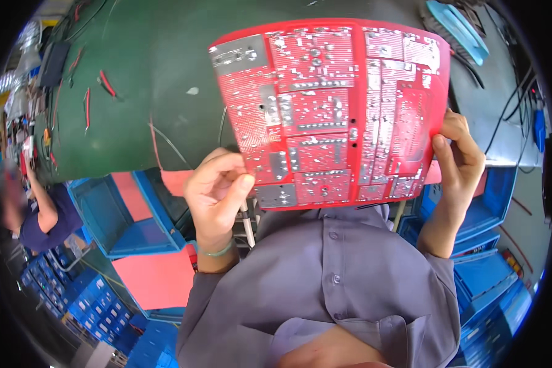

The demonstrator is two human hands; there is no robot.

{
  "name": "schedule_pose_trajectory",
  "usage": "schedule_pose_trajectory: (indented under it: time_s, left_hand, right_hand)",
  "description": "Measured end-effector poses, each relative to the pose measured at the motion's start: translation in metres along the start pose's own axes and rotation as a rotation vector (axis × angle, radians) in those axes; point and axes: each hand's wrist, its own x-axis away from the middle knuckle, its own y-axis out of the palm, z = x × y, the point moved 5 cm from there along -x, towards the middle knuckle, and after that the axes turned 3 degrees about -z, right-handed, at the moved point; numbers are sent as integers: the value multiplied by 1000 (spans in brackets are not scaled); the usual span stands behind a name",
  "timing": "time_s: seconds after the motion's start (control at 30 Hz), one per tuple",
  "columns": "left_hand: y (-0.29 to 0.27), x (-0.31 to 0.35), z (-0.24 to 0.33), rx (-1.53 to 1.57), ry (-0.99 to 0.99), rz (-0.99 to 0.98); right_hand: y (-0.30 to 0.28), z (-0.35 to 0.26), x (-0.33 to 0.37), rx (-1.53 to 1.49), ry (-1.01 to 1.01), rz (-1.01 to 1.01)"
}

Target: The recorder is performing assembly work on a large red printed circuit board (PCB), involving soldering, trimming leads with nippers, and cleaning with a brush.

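A large red circuit board (359, 116) is held up in front of me, its face covered with silvery solder joints and fine tracks. My left hand (218, 190) pinches its lower left edge between thumb and fingers. On the other side, my right hand (460, 150) grips the right edge, with the thumb on the near face and the other fingers partly hidden behind. The board is raised above the near edge of the green work table (135, 55) and hides part of it.
Red-handled tools (107, 83) and loose wires lie on the table's left. Light-blue objects (457, 30) stand at the back right. Blue bins (129, 214), some with pink sheets (156, 279), flank me on both sides. Another person (46, 211) works at the far left.
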Motion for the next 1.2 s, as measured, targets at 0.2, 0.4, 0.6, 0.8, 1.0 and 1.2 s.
schedule_pose_trajectory:
  time_s: [0.2, 0.4, 0.6, 0.8, 1.0, 1.2]
  left_hand:
    - [1, -2, 1, -56, 17, 1]
    - [4, -2, 1, -40, -2, 23]
    - [1, -2, 0, -76, 5, 33]
    - [-1, 2, 1, -101, 26, 37]
    - [3, 1, 1, -86, 62, 19]
    - [4, 0, 3, -80, 97, 18]
  right_hand:
    - [-4, -3, 4, -26, -7, 4]
    - [-3, -5, 6, -93, -17, 20]
    - [-3, -3, 9, -101, -29, 34]
    - [-4, 0, 11, -123, -29, 42]
    - [-2, 7, 14, -117, 33, -4]
    - [-30, 10, 0, 352, -57, 80]
